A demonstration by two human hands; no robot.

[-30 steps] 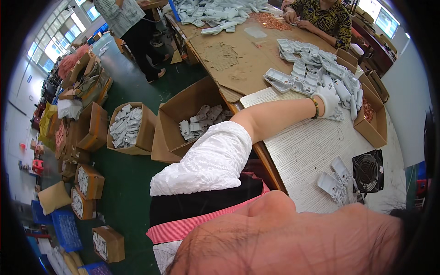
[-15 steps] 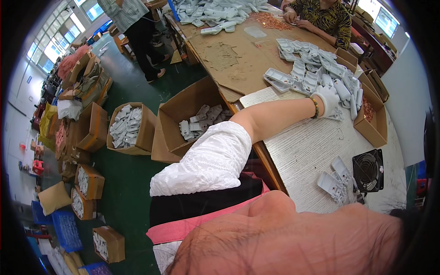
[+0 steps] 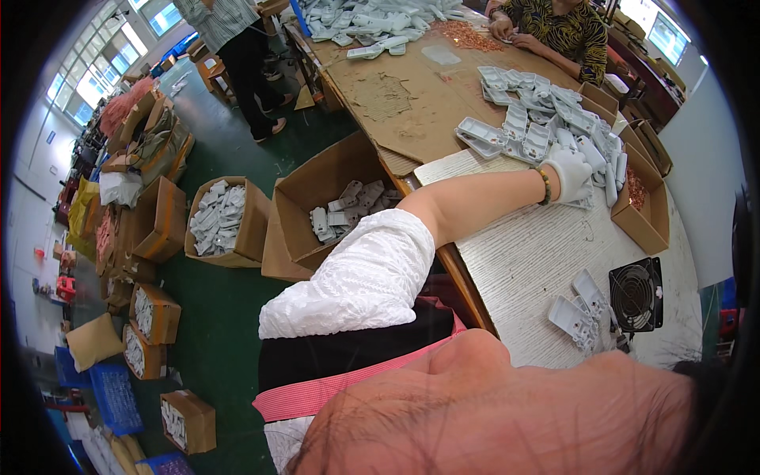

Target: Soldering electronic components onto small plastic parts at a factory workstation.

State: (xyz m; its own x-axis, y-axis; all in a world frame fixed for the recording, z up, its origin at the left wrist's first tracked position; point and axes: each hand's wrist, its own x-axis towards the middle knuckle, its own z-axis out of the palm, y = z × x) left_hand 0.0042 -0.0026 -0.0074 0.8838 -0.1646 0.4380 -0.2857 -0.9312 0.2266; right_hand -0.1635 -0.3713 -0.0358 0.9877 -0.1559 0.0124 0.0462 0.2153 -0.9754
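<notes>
My left hand [image 3: 570, 172], in a white glove with a beaded bracelet at the wrist, reaches out to the near edge of a pile of pale grey plastic casings [image 3: 536, 142]. Its fingers are curled; whatever lies inside them is hidden. One casing [image 3: 584, 198] shows just below the glove. My right hand does not show. Nearer to me, a few more open casings [image 3: 568, 317] lie beside a black square fan [image 3: 636, 295] on the white tabletop [image 3: 514, 261].
An open carton of copper-coloured parts [image 3: 636, 194] stands right of the pile. Across the table a person [image 3: 550, 39] handles small copper-coloured pieces [image 3: 467, 36]. Left of the table, cartons of casings [image 3: 220, 218] stand on the green floor. Another person [image 3: 237, 63] stands beyond.
My left hand has shifted very slightly at the pile, and its fingers look more curled. The arm stays nearly in place.
</notes>
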